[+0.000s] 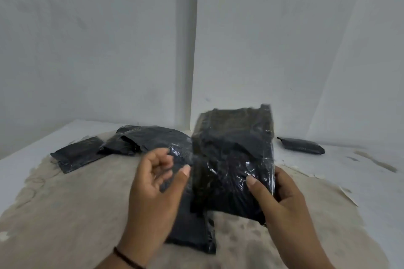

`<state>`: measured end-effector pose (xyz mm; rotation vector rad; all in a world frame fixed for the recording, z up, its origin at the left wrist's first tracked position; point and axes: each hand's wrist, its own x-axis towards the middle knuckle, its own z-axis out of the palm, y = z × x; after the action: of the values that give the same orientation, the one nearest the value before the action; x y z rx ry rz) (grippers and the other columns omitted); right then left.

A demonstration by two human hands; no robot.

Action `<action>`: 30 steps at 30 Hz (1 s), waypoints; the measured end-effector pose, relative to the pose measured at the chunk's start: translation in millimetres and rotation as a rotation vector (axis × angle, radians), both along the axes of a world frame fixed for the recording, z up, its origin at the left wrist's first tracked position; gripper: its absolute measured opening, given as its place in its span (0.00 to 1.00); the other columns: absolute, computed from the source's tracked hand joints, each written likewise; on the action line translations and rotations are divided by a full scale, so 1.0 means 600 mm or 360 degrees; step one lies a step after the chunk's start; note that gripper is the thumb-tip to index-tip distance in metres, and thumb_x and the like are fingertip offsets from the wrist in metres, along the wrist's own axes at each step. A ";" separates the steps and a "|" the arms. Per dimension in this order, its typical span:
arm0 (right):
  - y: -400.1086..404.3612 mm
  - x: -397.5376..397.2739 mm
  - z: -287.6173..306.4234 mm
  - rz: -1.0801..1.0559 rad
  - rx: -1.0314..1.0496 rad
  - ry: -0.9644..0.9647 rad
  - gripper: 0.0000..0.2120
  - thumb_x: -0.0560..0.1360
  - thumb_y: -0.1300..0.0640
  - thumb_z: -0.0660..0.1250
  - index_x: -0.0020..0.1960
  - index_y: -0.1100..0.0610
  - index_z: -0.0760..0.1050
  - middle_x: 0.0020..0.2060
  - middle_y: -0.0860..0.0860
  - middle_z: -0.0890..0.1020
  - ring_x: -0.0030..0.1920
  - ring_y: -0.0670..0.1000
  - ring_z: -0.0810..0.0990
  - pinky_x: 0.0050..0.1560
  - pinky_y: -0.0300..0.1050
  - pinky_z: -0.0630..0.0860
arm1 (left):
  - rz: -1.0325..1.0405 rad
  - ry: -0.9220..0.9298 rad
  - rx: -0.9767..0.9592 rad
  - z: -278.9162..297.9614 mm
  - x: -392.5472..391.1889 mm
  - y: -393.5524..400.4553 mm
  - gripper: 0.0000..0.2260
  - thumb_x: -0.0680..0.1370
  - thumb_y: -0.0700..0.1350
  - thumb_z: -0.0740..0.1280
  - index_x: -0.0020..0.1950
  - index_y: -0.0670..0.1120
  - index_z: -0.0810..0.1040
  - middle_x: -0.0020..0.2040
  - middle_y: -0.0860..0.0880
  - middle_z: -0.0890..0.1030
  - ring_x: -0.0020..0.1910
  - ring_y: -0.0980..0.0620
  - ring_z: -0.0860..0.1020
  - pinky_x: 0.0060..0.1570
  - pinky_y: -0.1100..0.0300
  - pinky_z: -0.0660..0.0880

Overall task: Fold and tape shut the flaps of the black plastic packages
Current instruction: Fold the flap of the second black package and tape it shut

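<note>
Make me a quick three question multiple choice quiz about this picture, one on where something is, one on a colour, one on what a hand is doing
1. Where does the lone small package lie?
A. far right, near the wall
B. under the left hand
C. on top of the lifted package

2. What colour is the band on the left wrist?
A. white
B. dark
C. yellow

3. What is the right hand doing?
A. resting flat on the floor
B. gripping the large package by its edge
C. holding a tape roll

Answers:
1 A: it sits apart from the others by the right wall.
2 B: a thin dark band crosses the wrist.
3 B: its thumb presses the front while fingers wrap behind; the left hand hovers beside it, holding nothing that shows.
</note>
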<state>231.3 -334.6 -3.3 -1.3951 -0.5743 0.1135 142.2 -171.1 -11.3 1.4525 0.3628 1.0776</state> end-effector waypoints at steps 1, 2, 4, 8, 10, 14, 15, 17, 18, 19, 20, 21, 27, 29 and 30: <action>0.003 -0.005 -0.001 -0.0205 -0.0035 -0.0230 0.10 0.72 0.60 0.72 0.48 0.47 0.80 0.40 0.44 0.85 0.39 0.41 0.83 0.38 0.32 0.76 | -0.0086 0.0012 0.0079 -0.002 -0.005 -0.016 0.16 0.64 0.51 0.77 0.50 0.57 0.79 0.48 0.53 0.83 0.51 0.58 0.81 0.48 0.70 0.75; 0.006 -0.010 -0.002 -0.0428 -0.0124 -0.0530 0.10 0.71 0.58 0.73 0.50 0.46 0.79 0.40 0.41 0.84 0.39 0.38 0.82 0.39 0.26 0.73 | -0.0270 0.0014 0.0096 0.000 -0.012 -0.034 0.17 0.63 0.53 0.75 0.51 0.58 0.80 0.51 0.55 0.84 0.53 0.59 0.81 0.49 0.71 0.75; 0.014 -0.019 -0.006 -0.0698 -0.0374 -0.1129 0.12 0.71 0.50 0.69 0.54 0.47 0.77 0.44 0.42 0.82 0.44 0.38 0.77 0.48 0.23 0.69 | -0.0705 -0.0008 0.0031 0.006 -0.017 -0.064 0.25 0.63 0.50 0.73 0.60 0.55 0.77 0.57 0.56 0.82 0.58 0.58 0.79 0.52 0.69 0.75; 0.029 -0.040 -0.031 -0.0547 -0.0583 -0.1727 0.19 0.72 0.43 0.64 0.58 0.51 0.79 0.52 0.47 0.79 0.53 0.45 0.75 0.55 0.40 0.70 | -0.0815 0.0013 -0.0422 0.016 -0.015 -0.068 0.20 0.63 0.44 0.81 0.53 0.51 0.81 0.49 0.49 0.86 0.48 0.53 0.84 0.43 0.64 0.78; 0.033 -0.041 -0.037 -0.0483 -0.0615 -0.1824 0.18 0.70 0.45 0.66 0.55 0.51 0.81 0.51 0.47 0.81 0.54 0.47 0.77 0.55 0.43 0.69 | -0.0558 0.0092 -0.0513 0.008 -0.010 -0.050 0.15 0.59 0.48 0.78 0.44 0.51 0.84 0.43 0.46 0.86 0.44 0.50 0.84 0.44 0.56 0.77; 0.024 -0.018 -0.034 -0.0531 -0.0434 -0.1524 0.12 0.71 0.52 0.64 0.51 0.54 0.82 0.50 0.44 0.80 0.53 0.45 0.77 0.57 0.39 0.70 | -0.0575 0.0090 -0.0780 0.002 -0.006 -0.021 0.16 0.64 0.43 0.77 0.51 0.45 0.83 0.51 0.41 0.84 0.53 0.40 0.81 0.60 0.44 0.73; 0.018 -0.010 -0.029 -0.0572 -0.0409 -0.1372 0.12 0.73 0.51 0.63 0.51 0.52 0.81 0.50 0.41 0.78 0.52 0.43 0.76 0.58 0.34 0.69 | -0.0595 0.0128 -0.0816 -0.001 -0.006 -0.014 0.19 0.65 0.43 0.77 0.55 0.44 0.81 0.54 0.41 0.84 0.56 0.40 0.80 0.63 0.42 0.71; 0.007 0.002 -0.018 -0.0600 -0.0424 -0.0906 0.10 0.75 0.44 0.63 0.53 0.46 0.77 0.52 0.35 0.76 0.52 0.39 0.75 0.59 0.30 0.68 | -0.0662 0.0195 -0.0877 -0.004 -0.008 -0.006 0.23 0.64 0.45 0.75 0.58 0.44 0.80 0.56 0.41 0.83 0.58 0.39 0.79 0.65 0.40 0.69; 0.002 0.006 -0.012 -0.0509 -0.0460 -0.0571 0.14 0.73 0.39 0.65 0.55 0.44 0.75 0.52 0.35 0.77 0.53 0.38 0.76 0.59 0.34 0.70 | -0.0715 0.0215 -0.0890 -0.005 -0.010 -0.005 0.25 0.62 0.46 0.76 0.58 0.44 0.80 0.57 0.41 0.83 0.59 0.39 0.79 0.65 0.39 0.69; -0.001 0.011 -0.007 -0.0325 -0.0472 -0.0228 0.21 0.68 0.37 0.67 0.58 0.44 0.74 0.53 0.38 0.79 0.54 0.39 0.77 0.60 0.39 0.73 | -0.0763 0.0239 -0.0898 -0.006 -0.012 -0.004 0.26 0.61 0.46 0.77 0.58 0.43 0.81 0.57 0.40 0.82 0.59 0.39 0.79 0.65 0.39 0.68; -0.005 0.017 -0.006 -0.0077 -0.0416 0.0072 0.26 0.67 0.37 0.68 0.61 0.46 0.74 0.55 0.42 0.81 0.56 0.43 0.79 0.60 0.44 0.74 | -0.0813 0.0269 -0.0895 -0.005 -0.013 -0.006 0.25 0.60 0.45 0.77 0.56 0.43 0.81 0.56 0.39 0.82 0.58 0.38 0.79 0.65 0.39 0.69; -0.009 0.021 -0.006 0.0182 -0.0302 0.0301 0.27 0.68 0.38 0.69 0.63 0.49 0.74 0.56 0.47 0.82 0.56 0.48 0.81 0.61 0.49 0.74 | -0.0855 0.0306 -0.0878 -0.006 -0.015 -0.007 0.23 0.60 0.44 0.76 0.54 0.43 0.82 0.56 0.39 0.83 0.57 0.38 0.80 0.65 0.39 0.69; -0.018 0.017 0.007 0.0577 -0.0063 0.0690 0.14 0.68 0.59 0.70 0.52 0.65 0.80 0.45 0.61 0.85 0.43 0.57 0.85 0.41 0.45 0.81 | -0.1017 0.0469 -0.0668 -0.004 -0.024 -0.014 0.20 0.62 0.46 0.76 0.52 0.44 0.83 0.54 0.40 0.83 0.55 0.40 0.81 0.61 0.44 0.72; -0.019 0.019 0.009 0.0569 -0.0089 0.0665 0.13 0.67 0.60 0.70 0.50 0.65 0.81 0.44 0.62 0.85 0.42 0.57 0.85 0.40 0.45 0.81 | -0.0990 0.0352 -0.0641 0.001 -0.023 -0.010 0.15 0.67 0.46 0.73 0.52 0.45 0.83 0.54 0.40 0.83 0.54 0.41 0.82 0.55 0.49 0.76; -0.020 0.022 0.008 0.0561 -0.0108 0.0645 0.12 0.66 0.60 0.71 0.48 0.64 0.81 0.43 0.61 0.85 0.41 0.57 0.84 0.41 0.45 0.82 | -0.0976 0.0308 -0.0624 0.004 -0.023 -0.007 0.14 0.68 0.46 0.73 0.52 0.44 0.83 0.54 0.40 0.84 0.53 0.42 0.82 0.52 0.51 0.78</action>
<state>244.3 -346.7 1.6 -1.2780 -0.4723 0.6879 128.4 -175.4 -8.7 1.1961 0.2227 0.3484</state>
